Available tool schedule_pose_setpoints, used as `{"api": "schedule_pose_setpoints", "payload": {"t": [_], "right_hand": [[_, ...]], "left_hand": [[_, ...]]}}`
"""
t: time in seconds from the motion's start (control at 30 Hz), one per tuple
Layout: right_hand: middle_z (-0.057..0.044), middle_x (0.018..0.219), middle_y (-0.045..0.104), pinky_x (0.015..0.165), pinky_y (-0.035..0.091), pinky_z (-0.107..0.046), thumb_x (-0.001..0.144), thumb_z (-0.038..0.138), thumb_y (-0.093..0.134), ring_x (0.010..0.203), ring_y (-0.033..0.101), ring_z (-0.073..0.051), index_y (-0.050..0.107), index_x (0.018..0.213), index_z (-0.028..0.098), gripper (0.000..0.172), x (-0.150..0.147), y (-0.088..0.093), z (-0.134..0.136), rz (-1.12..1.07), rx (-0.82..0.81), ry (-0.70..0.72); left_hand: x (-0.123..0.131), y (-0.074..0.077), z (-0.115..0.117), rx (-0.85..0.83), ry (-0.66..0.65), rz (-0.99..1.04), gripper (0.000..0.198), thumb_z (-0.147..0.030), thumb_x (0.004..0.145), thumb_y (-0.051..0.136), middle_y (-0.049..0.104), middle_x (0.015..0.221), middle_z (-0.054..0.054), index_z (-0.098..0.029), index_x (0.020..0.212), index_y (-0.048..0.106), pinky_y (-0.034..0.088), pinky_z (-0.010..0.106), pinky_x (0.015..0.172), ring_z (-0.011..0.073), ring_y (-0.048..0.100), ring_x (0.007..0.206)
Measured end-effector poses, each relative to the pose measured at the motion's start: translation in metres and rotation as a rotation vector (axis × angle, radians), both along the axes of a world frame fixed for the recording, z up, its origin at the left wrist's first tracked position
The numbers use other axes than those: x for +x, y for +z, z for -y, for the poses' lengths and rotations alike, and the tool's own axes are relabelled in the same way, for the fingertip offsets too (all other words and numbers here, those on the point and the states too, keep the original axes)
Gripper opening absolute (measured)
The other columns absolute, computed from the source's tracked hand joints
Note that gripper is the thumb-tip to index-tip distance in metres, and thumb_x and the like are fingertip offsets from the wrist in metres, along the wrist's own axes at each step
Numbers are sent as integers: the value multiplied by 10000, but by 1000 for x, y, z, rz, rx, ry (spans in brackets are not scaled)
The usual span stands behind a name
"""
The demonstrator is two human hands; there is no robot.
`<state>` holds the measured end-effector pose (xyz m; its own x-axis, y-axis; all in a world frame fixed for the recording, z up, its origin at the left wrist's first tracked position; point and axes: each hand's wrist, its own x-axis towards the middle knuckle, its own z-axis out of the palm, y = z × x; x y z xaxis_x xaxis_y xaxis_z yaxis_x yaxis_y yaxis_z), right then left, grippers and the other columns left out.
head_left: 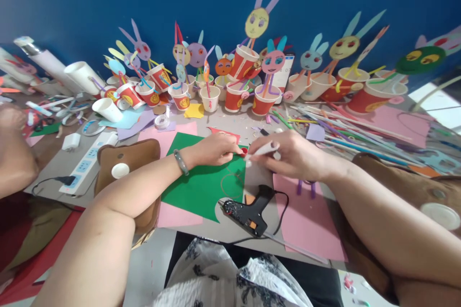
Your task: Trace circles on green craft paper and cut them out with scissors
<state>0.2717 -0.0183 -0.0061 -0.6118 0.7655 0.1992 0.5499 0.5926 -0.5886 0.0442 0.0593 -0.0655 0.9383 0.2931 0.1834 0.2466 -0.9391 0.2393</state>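
My left hand [220, 148], fingers curled, reaches over the green paper [194, 182] and presses a fingertip to a small red piece [244, 151] at its right edge. Close beside it, my right hand [293, 153] is closed around a slim white tube-like thing [265, 149], tilted with its tip toward the red piece; its exact kind is unclear. A faint round outline [232, 184] shows on the green paper. In front of my hands a black glue gun [248, 211] lies on its side, a clear glue stick [295, 248] trailing from its back.
Paper cups with rabbit-like puppets [264, 98] line the blue wall. Pipe cleaners [345, 139] are heaped at right. Pink paper [309, 220] lies beneath my right arm. Brown cushions [126, 153] flank my arms. A power strip [86, 160] and another person's arm [14, 148] are at left.
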Motion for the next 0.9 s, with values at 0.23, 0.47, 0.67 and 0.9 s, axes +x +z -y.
{"api": "schedule_pose_setpoints", "payload": {"t": [0.23, 0.47, 0.67, 0.9], "right_hand": [[-36, 653, 641, 545, 266, -338, 854, 76, 553, 530, 546, -171, 627, 882, 162, 117, -36, -22, 42, 579, 419, 229], [-45, 640, 633, 532, 251, -361, 861, 65, 552, 522, 593, -205, 629, 919, 119, 110, -48, -35, 50, 723, 557, 147], [-26, 639, 625, 518, 217, -345, 862, 74, 582, 523, 592, -184, 606, 928, 122, 85, -50, -34, 52, 775, 585, 143], [-38, 635, 627, 525, 205, -344, 920, 110, 537, 530, 594, -182, 578, 890, 126, 53, -52, -35, 48, 824, 594, 67]], "left_hand": [[0, 2, -1, -45, 1, 39, 338, -34, 848, 519, 656, 901, 67, -169, 1051, 754, 473, 295, 784, 166, 605, 810], [-1, 4, 0, -24, -3, 25, 372, -36, 861, 519, 637, 889, 60, -191, 1105, 753, 477, 285, 786, 167, 604, 820], [0, 1, 1, -19, 8, 45, 369, -35, 860, 516, 638, 868, 52, -193, 1093, 755, 483, 279, 792, 161, 611, 818], [0, 0, 0, -22, 17, 28, 399, -33, 853, 501, 654, 914, 51, -206, 1112, 750, 489, 277, 818, 155, 618, 829]]}}
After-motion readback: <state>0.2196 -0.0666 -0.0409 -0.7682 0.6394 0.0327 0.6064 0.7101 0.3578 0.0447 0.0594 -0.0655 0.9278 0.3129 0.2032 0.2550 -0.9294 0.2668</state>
